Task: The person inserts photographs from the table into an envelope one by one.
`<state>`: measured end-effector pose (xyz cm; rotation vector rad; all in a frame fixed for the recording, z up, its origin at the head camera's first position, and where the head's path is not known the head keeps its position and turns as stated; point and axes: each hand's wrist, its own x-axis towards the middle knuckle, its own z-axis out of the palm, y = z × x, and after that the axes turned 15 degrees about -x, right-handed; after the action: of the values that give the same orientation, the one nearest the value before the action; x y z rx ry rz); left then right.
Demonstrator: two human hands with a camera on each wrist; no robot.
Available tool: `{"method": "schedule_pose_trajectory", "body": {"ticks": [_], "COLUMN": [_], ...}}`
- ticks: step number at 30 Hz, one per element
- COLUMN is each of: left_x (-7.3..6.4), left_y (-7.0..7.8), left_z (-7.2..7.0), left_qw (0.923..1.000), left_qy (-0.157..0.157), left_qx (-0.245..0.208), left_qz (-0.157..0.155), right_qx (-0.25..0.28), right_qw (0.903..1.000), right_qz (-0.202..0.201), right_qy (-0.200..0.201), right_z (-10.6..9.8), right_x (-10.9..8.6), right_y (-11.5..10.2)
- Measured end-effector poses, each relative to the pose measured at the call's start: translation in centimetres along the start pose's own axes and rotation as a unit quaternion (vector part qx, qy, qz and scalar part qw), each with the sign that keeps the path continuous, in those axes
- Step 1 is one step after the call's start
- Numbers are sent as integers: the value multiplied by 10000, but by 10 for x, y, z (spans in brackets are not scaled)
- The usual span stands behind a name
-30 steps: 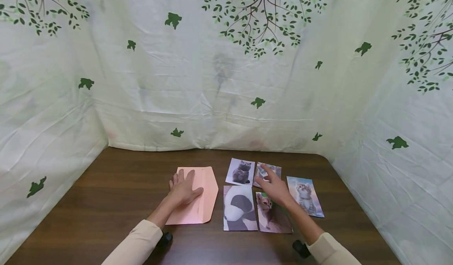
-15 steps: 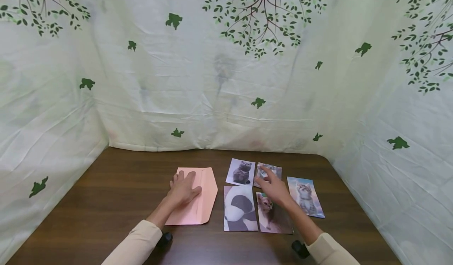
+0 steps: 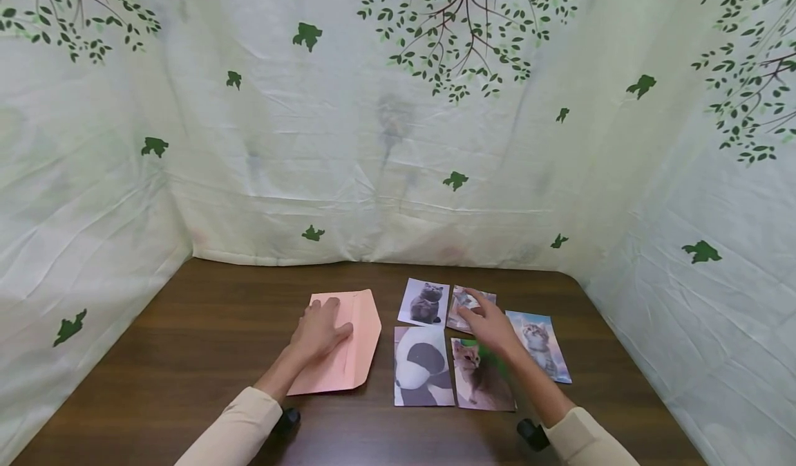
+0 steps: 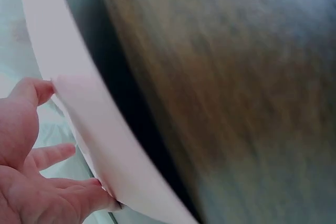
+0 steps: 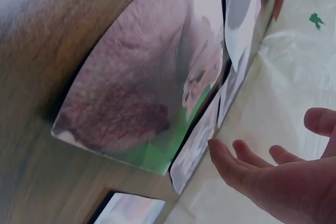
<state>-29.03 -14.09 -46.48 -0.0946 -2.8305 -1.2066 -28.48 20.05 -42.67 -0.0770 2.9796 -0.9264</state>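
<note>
My left hand (image 3: pixel 318 331) lies over a pink envelope (image 3: pixel 363 328) at the table's left-middle, fingers bent at its left side and thumb on its face. In the left wrist view the thumb and fingertips grip the envelope (image 4: pixel 115 145), which bows, with a dark gap under its near edge. My right hand (image 3: pixel 491 328) is above the far-right cat photo (image 3: pixel 461 322) of a group, index finger and thumb spread over it. In the right wrist view the right hand's (image 5: pixel 278 177) fingers are loosely bent, fingertips close to that photo's edge.
Beside that photo lies a grey cat photo (image 3: pixel 424 303). Nearer are a grey-and-white picture (image 3: pixel 423 376) and a brown kitten photo (image 3: pixel 479 379). A blue-toned kitten photo (image 3: pixel 539 348) lies apart at right. A white leaf-print curtain (image 3: pixel 373 175) surrounds the dark wooden table (image 3: pixel 218 328).
My left fingers have bent more, and the envelope has tilted and turned slightly. My right hand has shifted a little to the right, its fingers moving over the far photo.
</note>
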Motion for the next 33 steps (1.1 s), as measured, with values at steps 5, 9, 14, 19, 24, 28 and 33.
{"method": "schedule_pose_trajectory", "body": {"ticks": [5,9,14,19,24,28,33], "left_x": [1,0,0,-1,-1,-2,-1], "left_y": [-2,-3,-3,-3,-2,-1,0], "left_z": [0,0,1,0,-1,-2,-4], "left_qw": [10000,9998,9991,9994,9992,9990,9988], "left_qy": [48,56,146,127,123,136,134], "left_qx": [-7,-6,19,45,186,232,253], "left_qz": [65,168,386,313,327,345,405], "right_qx": [21,86,-4,-138,-369,-472,-309], "right_qw": [10000,9999,9999,9992,9975,9961,9944], "right_qz": [73,119,151,368,570,702,982], "right_qy": [-25,-46,52,94,211,239,223], "right_z": [-7,-17,-33,-52,-66,-76,-84], "right_x": [0,0,3,3,0,-2,-4], "right_y": [4,9,19,30,44,57,73]}}
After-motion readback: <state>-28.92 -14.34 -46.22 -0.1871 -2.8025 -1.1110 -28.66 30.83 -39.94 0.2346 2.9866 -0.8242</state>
